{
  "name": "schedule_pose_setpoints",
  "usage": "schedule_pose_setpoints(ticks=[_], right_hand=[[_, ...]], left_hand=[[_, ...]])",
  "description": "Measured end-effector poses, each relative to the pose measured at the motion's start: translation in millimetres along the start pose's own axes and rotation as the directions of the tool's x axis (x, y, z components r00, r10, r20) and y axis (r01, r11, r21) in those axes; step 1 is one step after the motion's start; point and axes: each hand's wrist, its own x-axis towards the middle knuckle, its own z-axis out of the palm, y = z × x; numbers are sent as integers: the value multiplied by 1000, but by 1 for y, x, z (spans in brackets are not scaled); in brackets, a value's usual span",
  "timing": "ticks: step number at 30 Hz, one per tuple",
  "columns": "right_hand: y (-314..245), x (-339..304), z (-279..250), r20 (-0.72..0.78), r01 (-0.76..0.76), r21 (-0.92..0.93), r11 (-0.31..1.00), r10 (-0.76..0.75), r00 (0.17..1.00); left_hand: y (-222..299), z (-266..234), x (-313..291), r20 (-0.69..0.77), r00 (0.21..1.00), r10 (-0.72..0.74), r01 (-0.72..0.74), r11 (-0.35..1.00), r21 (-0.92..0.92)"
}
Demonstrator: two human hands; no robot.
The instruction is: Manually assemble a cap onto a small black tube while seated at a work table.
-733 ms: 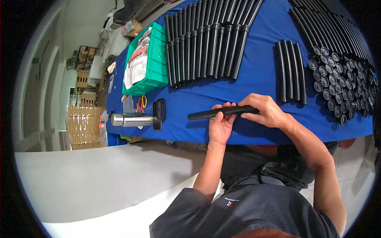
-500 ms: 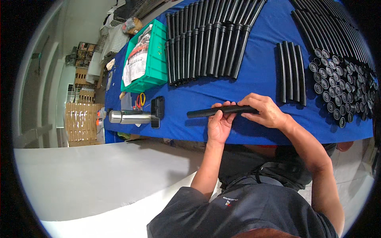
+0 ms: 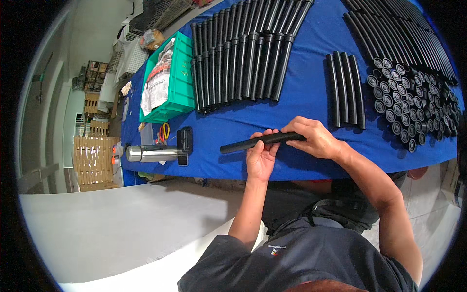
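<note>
Both my hands hold one black tube (image 3: 238,146) above the front part of the blue-covered table. My left hand (image 3: 261,158) grips it from below around its middle, thumb across the near side. At its right end, my right hand (image 3: 311,138) is closed over the tube from above, and the fingers hide that end. The tube lies nearly level, its left end slightly lower. To the right of my hands, several loose black tubes (image 3: 347,90) lie side by side without visible caps. Farther right stand many small round black caps (image 3: 399,107) in a cluster.
Rows of black tubes with wider ends (image 3: 238,68) lie at the back. A green crate (image 3: 181,82) with printed bags stands on the left. Near it are a steel thermos (image 3: 153,154), a dark phone-like device (image 3: 184,146) and scissors (image 3: 165,130). More tubes (image 3: 384,39) fill the far right.
The view has shifted, so the table things appear a little farther left. My hands keep hold of the tube, which now tilts slightly more, left end down.
</note>
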Motion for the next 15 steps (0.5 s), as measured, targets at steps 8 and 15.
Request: schedule_pose_setpoints(ticks=[8,15], right_hand=[[-2,3,-6,59,-65,43,997,62,996],[9,3,-7,23,-352,451,820,384,923]], left_hand=[[2,2,1,12,1000,-16,16,1000,-6],[36,2,-8,-114,993,13,-18,999,-45]])
